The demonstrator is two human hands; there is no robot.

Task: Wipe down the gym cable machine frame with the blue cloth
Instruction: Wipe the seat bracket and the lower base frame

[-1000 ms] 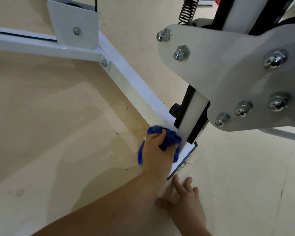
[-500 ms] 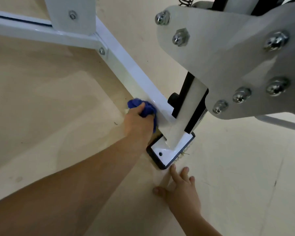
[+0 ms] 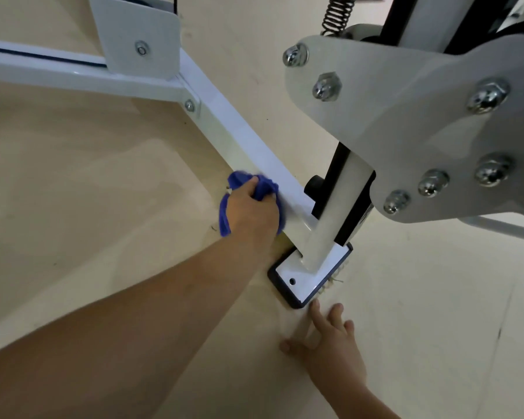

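Note:
The cable machine's white base rail (image 3: 239,137) runs diagonally across the floor from a bolted joint at upper left down to a foot plate (image 3: 297,276) with a black pad. My left hand (image 3: 251,211) grips the bunched blue cloth (image 3: 239,182) and presses it against the near side of the rail, just above the foot. My right hand (image 3: 330,343) lies flat on the floor below the foot plate, fingers spread. A white upright post (image 3: 339,207) rises from the foot.
A large white bracket plate (image 3: 406,122) with several chrome bolts hangs close to my head at the right. A second white rail (image 3: 58,74) runs leftward from the joint, under another bracket (image 3: 136,37). A spring (image 3: 336,13) hangs at the top. Beige floor all around.
My left hand has slid the cloth up the rail away from the foot plate, uncovering the plate, then stayed near that spot. My right hand kept its place on the floor.

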